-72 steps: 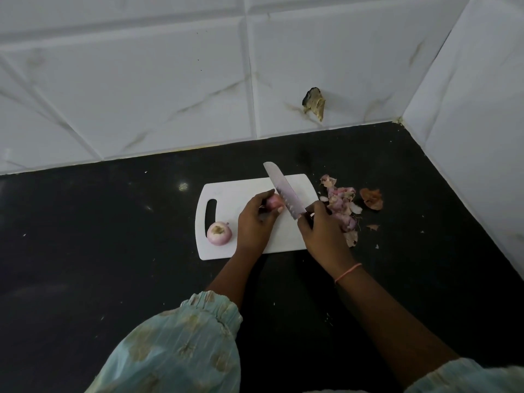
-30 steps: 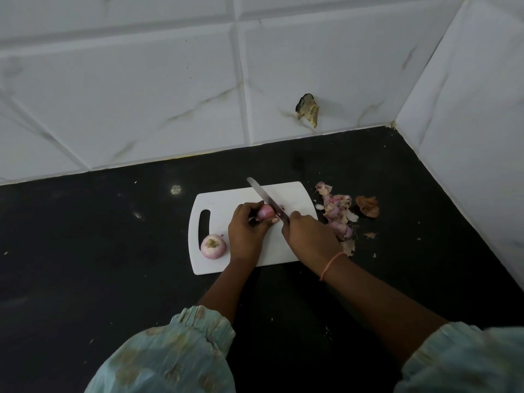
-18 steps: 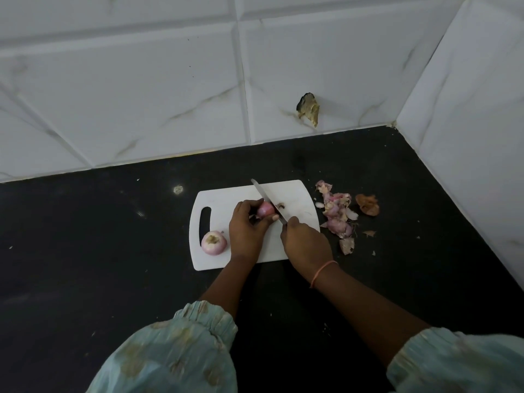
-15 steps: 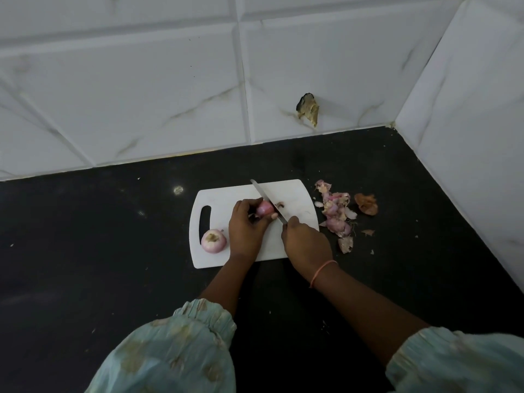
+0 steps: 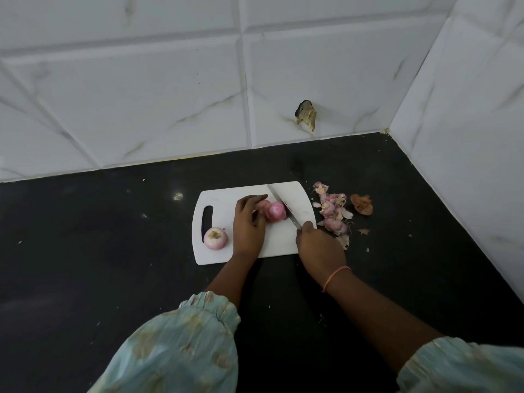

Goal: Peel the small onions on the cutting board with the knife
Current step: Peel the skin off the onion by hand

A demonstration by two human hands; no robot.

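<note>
Fingers [image 5: 249, 204] curled round onion [image 5: 276, 211]

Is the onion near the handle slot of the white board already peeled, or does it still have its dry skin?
Apparently peeled: the onion looks smooth and pale pink, its cut end upward, with no dry skin visible. It lies alone on the cutting board.

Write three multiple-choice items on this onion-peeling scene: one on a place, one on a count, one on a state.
1. Where does the pile of peels lie?
A. on the counter right of the cutting board
B. in a bowl
C. left of the board

2. How many onions are on the board?
A. five
B. two
C. none

3. What does the right hand hold?
A. nothing
B. a spoon
C. the knife

Answers: A, the peels lie off the board's right edge; B, the loose onion and the held onion at the left hand; C, the blade extends from its grip.
</note>
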